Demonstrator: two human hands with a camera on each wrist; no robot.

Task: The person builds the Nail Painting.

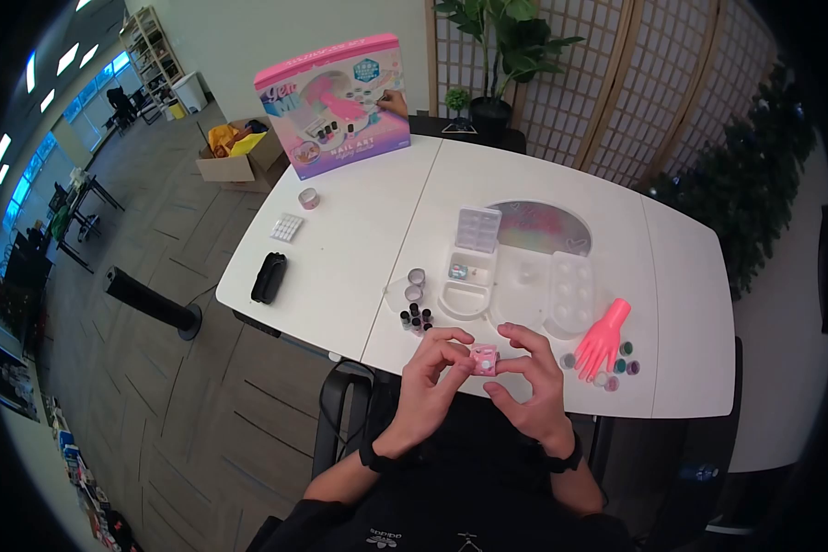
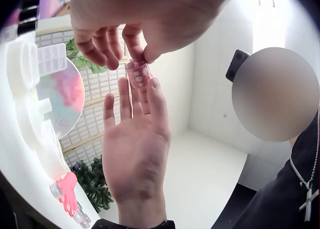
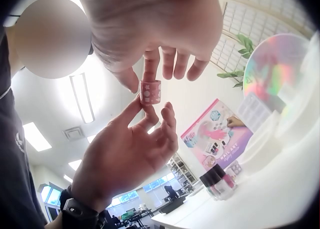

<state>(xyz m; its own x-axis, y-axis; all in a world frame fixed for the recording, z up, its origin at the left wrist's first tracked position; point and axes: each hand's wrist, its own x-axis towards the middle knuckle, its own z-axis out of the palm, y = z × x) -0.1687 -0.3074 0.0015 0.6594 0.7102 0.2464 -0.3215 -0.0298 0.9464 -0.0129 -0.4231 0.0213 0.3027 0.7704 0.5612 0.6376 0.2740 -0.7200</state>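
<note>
Above the table's near edge, my left hand pinches a small pink band with white shapes between thumb and index finger. The band is curved like a ring in the right wrist view, where the right index fingertip goes into its top edge. My right hand faces it from the other side, its fingers fairly straight and spread and its thumb apart. Seen from the left wrist, the right palm is turned toward the camera below the band.
Several nail polish bottles stand left of the hands. Beyond are a white compartment tray and an iridescent disc. On the right lies a pink model hand among small jars. A nail art box stands at the back.
</note>
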